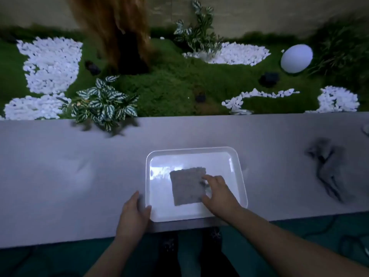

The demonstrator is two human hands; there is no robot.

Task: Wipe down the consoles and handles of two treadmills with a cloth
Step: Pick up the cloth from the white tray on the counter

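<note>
Person stands at a long grey ledge (60, 176), view pointing down at it. 1 white tray (191, 150) sits at the ledge's near edge, front rim approx. flush w/ it. Inside the tray, a bit right of centre, lies 1 grey cloth (185, 186), folded to a rough square and flat on the tray floor.

The right hand (219, 194) is on the cloth's right edge. Its fingers are curled, index tip by the top-right corner and thumb near the bottom-right corner, pinching that edge btwn them.

The left hand (133, 212) is at the tray's front-left corner, outside it. Its fingers lie fairly straight along the left wall w/ the thumb over the rim, relaxed and not clenched. Both forearms are bare.

Further right on the ledge, well apart from the tray, lies 1 crumpled dark rag (329, 170).

Beyond the ledge is a garden bed w/ green moss (169, 80) and patches of white pebbles (52, 64). 1 striped-leaf plant (103, 104) hangs over the ledge's far edge on the left. 1 egg-shaped white ball (296, 58) sits far right. Teal floor (299, 232) shows below the ledge.
</note>
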